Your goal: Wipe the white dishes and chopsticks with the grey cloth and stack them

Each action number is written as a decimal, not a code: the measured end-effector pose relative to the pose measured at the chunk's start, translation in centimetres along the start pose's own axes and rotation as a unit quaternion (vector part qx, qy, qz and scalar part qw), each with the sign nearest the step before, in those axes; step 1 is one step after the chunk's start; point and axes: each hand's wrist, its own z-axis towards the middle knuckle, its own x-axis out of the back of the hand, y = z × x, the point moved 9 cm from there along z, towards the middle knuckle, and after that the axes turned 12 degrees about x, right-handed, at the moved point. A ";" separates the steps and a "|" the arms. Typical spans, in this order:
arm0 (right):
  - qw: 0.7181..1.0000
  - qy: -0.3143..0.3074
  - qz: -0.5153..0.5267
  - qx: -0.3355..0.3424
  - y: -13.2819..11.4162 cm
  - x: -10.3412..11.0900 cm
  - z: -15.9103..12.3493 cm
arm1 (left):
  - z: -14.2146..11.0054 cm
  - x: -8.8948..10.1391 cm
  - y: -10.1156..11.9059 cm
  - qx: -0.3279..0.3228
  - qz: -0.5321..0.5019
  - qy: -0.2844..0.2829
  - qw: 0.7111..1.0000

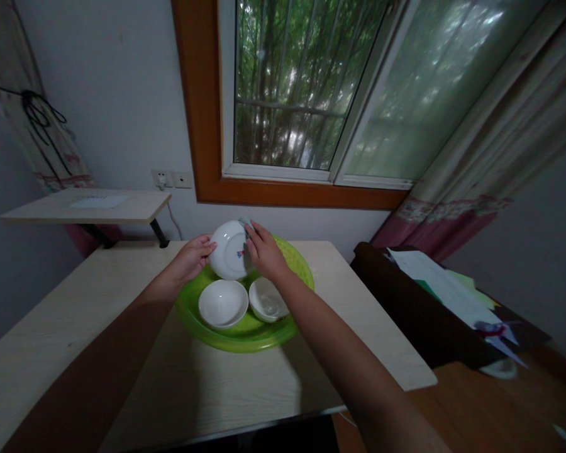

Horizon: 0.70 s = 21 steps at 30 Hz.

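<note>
- The left hand [194,257] pinches the white plate [227,253] by its left edge.
- The right hand [266,253] grips a cloth [243,222] at the upper right rim.
- The plate tilts over the green tray [245,345]; a slack pinch could drop it onto the bowls [223,304].

L forearm [136,324], bare, is extended from approx. 7 o'clock & aimed at 1; L wrist [172,277] is held nearly in line w/ it. L hand [192,257] is placed at 9 o'clock rel. to R hand [266,251]; its fingers [206,245] are bent in a pinch grip, tips turned to approx. 2. R forearm [330,333], also bare, is extended from approx. 5 o'clock & aimed at 11. R hand is turned w/ its back up, fingers gripping, tips pointed to approx. 11. Both hands are held raised fwd., close tog. but not touching.
</note>
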 end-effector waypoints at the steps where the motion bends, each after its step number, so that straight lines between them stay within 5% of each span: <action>1: 1.000 0.004 0.007 -0.011 0.6 -0.1 -0.2 | 0.0 0.2 0.0 0.000 -0.001 0.006 1.000; 21: 0.995 0.027 0.080 -0.054 2.3 -0.8 -0.8 | 0.1 2.9 0.6 -0.038 -0.028 0.109 0.993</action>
